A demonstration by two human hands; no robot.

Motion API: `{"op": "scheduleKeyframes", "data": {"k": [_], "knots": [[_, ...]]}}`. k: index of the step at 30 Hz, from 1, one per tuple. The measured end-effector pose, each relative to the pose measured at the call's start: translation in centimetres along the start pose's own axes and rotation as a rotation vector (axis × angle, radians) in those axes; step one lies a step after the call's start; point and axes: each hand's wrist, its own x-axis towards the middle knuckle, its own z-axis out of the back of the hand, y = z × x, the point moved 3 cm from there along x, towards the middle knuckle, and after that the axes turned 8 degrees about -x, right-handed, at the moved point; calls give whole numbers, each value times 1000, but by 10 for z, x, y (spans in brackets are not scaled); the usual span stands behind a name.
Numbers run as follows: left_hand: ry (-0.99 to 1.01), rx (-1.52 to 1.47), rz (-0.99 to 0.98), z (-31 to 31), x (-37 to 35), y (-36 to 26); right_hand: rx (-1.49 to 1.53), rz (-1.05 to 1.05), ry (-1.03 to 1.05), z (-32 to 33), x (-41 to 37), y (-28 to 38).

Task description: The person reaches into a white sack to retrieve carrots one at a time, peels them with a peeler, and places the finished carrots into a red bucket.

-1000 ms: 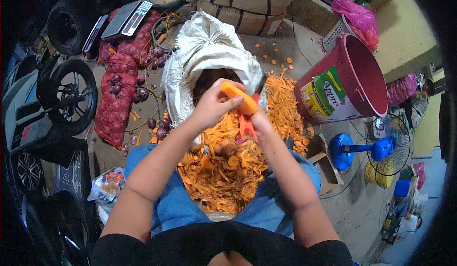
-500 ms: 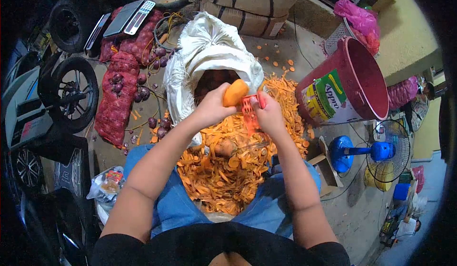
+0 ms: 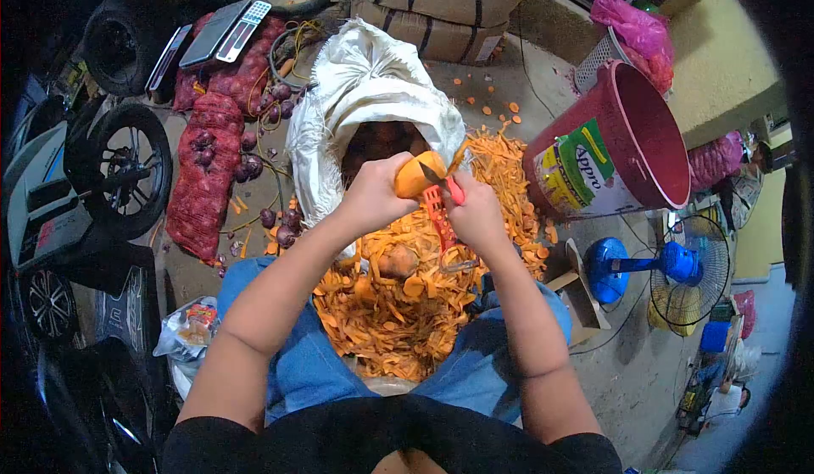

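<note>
Your left hand [image 3: 373, 192] grips a carrot [image 3: 413, 177] above the peelings' [image 3: 398, 326] far edge, near the mouth of the white sack [image 3: 390, 97]; your right hand [image 3: 476, 213] is closed around a red tool [image 3: 456, 190], its dark blade at the carrot.

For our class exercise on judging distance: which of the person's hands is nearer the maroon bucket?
Right. The right hand is to the picture's left of the maroon bucket, apart from it; the left hand is farther off that same way.
</note>
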Motion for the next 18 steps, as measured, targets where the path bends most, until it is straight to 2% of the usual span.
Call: {"op": "scheduleKeyframes", "data": {"k": [1, 3, 5, 6, 7, 9, 10, 11, 13, 14, 15, 17, 18], "knots": [[0, 0, 1, 0, -1, 0, 57, 4, 29, 0, 1, 1], [195, -228, -227, -3, -6, -13, 116, 8, 59, -7, 8, -9], [394, -224, -243, -12, -19, -42, 382, -397, 275, -36, 20, -54], [366, -242, -208, -12, -20, -39, 203, -420, 368, -40, 22, -60], [332, -258, -175, -12, -19, -34, 202, -420, 363, -53, 21, -66], [254, -258, -13, -6, -13, -15, 10, -83, 398, -84, 14, -56], [233, -198, -32, -2, -10, -13, 168, -157, 423, -89, 5, -51], [234, -197, -32, 1, -7, -11, 169, -156, 421, -89, 6, -49], [225, 133, 31, 6, -7, 2, 401, -358, 381, -70, 7, -37], [193, 216, 40, 7, -9, 11, 745, -427, 222, -64, 9, -36], [190, 217, 45, 8, -12, 20, 848, -525, 237, -65, 15, -53], [256, 451, 156, 8, -15, 36, 1118, -569, 301, -32, 15, -30], [306, 490, 170, 7, -16, 32, 1116, -568, 301, -32, 14, -29]]}}
